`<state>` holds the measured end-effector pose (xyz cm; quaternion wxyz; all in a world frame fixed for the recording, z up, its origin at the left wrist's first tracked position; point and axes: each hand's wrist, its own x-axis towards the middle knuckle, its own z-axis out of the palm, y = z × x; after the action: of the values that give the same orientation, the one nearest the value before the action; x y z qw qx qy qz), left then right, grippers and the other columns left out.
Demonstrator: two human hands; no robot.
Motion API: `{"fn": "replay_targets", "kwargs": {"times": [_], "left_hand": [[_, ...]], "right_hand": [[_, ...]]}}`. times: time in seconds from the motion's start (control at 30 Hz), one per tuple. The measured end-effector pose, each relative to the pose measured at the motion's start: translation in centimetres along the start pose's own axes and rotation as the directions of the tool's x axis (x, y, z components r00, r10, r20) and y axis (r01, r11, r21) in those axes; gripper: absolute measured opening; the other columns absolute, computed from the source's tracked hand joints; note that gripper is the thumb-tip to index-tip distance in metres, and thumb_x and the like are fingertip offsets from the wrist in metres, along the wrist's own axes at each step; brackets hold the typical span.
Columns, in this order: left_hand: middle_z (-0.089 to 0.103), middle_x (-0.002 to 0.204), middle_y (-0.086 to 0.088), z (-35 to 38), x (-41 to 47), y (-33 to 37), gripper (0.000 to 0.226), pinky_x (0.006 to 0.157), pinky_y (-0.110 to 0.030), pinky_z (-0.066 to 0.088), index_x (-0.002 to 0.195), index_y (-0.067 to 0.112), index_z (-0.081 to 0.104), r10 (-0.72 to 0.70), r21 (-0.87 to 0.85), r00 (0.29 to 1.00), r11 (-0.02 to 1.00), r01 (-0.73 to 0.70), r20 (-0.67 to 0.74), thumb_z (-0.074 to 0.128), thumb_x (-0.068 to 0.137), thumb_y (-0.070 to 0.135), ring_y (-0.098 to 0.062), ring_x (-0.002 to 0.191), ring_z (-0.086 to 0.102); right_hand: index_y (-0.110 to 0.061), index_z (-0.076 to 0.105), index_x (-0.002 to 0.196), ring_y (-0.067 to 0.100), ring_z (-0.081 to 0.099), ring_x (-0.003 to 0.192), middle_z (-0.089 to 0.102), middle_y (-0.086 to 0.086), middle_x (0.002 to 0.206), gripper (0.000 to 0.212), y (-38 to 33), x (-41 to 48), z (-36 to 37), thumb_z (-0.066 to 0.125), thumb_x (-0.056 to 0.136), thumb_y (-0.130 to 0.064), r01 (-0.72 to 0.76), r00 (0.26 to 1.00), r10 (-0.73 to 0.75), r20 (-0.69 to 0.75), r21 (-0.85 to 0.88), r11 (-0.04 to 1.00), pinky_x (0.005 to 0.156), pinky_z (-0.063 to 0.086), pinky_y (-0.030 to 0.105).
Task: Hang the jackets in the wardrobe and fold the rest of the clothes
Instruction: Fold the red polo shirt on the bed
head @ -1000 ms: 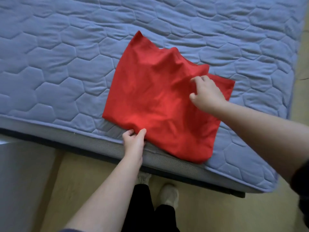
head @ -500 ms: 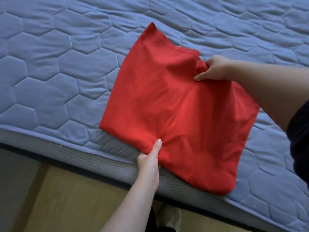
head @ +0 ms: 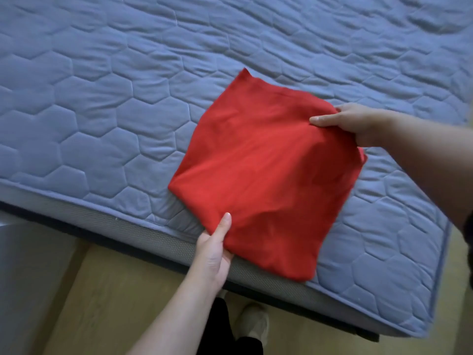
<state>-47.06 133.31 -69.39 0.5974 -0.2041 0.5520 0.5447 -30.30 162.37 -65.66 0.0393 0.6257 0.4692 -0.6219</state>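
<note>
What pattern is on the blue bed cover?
Stitched hexagons, like honeycomb, across the blue quilted cover; clearest in the head view.

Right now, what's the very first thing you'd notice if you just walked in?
The bright red folded cloth jumps out, sitting at the front edge of the blue quilted mattress. The left hand pinches its near edge and the right hand grips its far right corner.

Soft, diffuse, moderately bright light throughout. Faint shadow on mattress (head: 102, 124) beside red garment (head: 268, 175). Slight overall softness; wide-angle bowing at edges; lower-left corner dim.
</note>
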Motion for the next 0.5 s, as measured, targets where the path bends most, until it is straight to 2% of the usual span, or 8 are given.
{"fn": "replay_targets", "kwargs": {"times": [0.07, 0.13, 0.2, 0.23, 0.3, 0.33, 0.4, 0.5], "left_hand": [[0.074, 0.099, -0.008, 0.9, -2.0, 2.9, 0.029, 0.076, -0.031, 0.058, 0.107, 0.007, 0.065, 0.089, 0.05, 0.996, 0.995, -0.088, -0.01, 0.066, 0.079, 0.015, -0.013, 0.082, 0.071], [0.074, 0.099, -0.007, 2.3, -3.7, 6.6, 0.03, 0.075, -0.029, 0.058, 0.11, 0.008, 0.063, 0.2, 0.157, 0.979, 0.969, -0.192, -0.037, 0.066, 0.082, 0.017, -0.012, 0.08, 0.07], [0.066, 0.114, -0.017, 4.3, -4.6, 10.5, 0.038, 0.092, -0.038, 0.053, 0.119, 0.003, 0.057, 0.322, 0.278, 0.946, 0.913, -0.298, -0.045, 0.066, 0.085, 0.016, -0.018, 0.089, 0.065], [0.061, 0.124, -0.021, 6.0, -5.2, 12.9, 0.043, 0.101, -0.043, 0.047, 0.125, 0.002, 0.053, 0.378, 0.335, 0.926, 0.875, -0.35, -0.02, 0.066, 0.086, 0.015, -0.022, 0.098, 0.062], [0.053, 0.133, -0.019, 9.2, -5.8, 17.1, 0.052, 0.107, -0.044, 0.04, 0.136, 0.008, 0.044, 0.461, 0.459, 0.885, 0.773, -0.438, 0.068, 0.064, 0.089, 0.015, -0.027, 0.114, 0.055], [0.055, 0.13, -0.016, 11.1, -6.3, 19.2, 0.049, 0.104, -0.041, 0.041, 0.136, 0.011, 0.045, 0.491, 0.514, 0.859, 0.704, -0.489, 0.145, 0.063, 0.09, 0.015, -0.026, 0.112, 0.055], [0.062, 0.106, -0.009, 14.6, -7.2, 22.8, 0.032, 0.089, -0.033, 0.042, 0.123, 0.014, 0.057, 0.517, 0.593, 0.801, 0.556, -0.582, 0.301, 0.062, 0.091, 0.013, -0.017, 0.092, 0.057], [0.06, 0.082, 0.002, 18.3, -8.9, 26.1, 0.014, 0.07, -0.017, 0.042, 0.099, 0.017, 0.063, 0.551, 0.626, 0.711, 0.381, -0.681, 0.438, 0.063, 0.089, 0.007, 0.0, 0.068, 0.053]], "right_hand": [[-0.014, 0.067, 0.102, 0.013, 0.07, 0.074, 0.075, 0.001, 0.085, 0.035, -1.4, -3.3, -1.4, 0.075, 0.069, -0.023, 0.041, 0.999, -0.042, 0.009, 0.079, 0.996, 0.069, 0.058, 0.028], [-0.016, 0.066, 0.092, 0.011, 0.065, 0.067, 0.07, -0.001, 0.076, 0.03, -3.1, -6.6, -3.0, 0.072, 0.066, -0.027, 0.1, 0.994, -0.103, 0.024, 0.105, 0.989, 0.069, 0.052, 0.028], [-0.022, 0.06, 0.092, 0.007, 0.056, 0.06, 0.06, -0.003, 0.071, 0.026, -4.7, -9.3, -4.2, 0.07, 0.069, -0.025, 0.154, 0.988, -0.153, -0.019, 0.128, 0.98, 0.067, 0.044, 0.027], [-0.026, 0.058, 0.103, 0.007, 0.056, 0.063, 0.059, -0.004, 0.076, 0.033, -5.9, -10.7, -5.1, 0.07, 0.073, -0.02, 0.183, 0.982, -0.175, -0.065, 0.143, 0.973, 0.071, 0.044, 0.028], [-0.034, 0.053, 0.12, 0.006, 0.055, 0.075, 0.06, -0.008, 0.088, 0.041, -8.0, -12.8, -6.4, 0.066, 0.085, -0.015, 0.234, 0.966, -0.217, -0.138, 0.118, 0.965, 0.083, 0.04, 0.034], [-0.035, 0.055, 0.12, 0.004, 0.055, 0.08, 0.061, -0.012, 0.09, 0.038, -9.3, -14.0, -7.1, 0.064, 0.088, -0.018, 0.263, 0.954, -0.247, -0.167, 0.083, 0.961, 0.087, 0.036, 0.036], [-0.032, 0.062, 0.116, -0.002, 0.055, 0.082, 0.062, -0.015, 0.088, 0.028, -11.5, -16.4, -8.6, 0.063, 0.089, -0.023, 0.313, 0.926, -0.299, -0.232, 0.022, 0.95, 0.083, 0.035, 0.033], [-0.02, 0.063, 0.109, -0.009, 0.055, 0.064, 0.059, -0.006, 0.083, 0.02, -12.7, -19.2, -9.9, 0.062, 0.09, -0.013, 0.406, 0.861, -0.389, -0.328, -0.016, 0.914, 0.06, 0.044, 0.011]]}}
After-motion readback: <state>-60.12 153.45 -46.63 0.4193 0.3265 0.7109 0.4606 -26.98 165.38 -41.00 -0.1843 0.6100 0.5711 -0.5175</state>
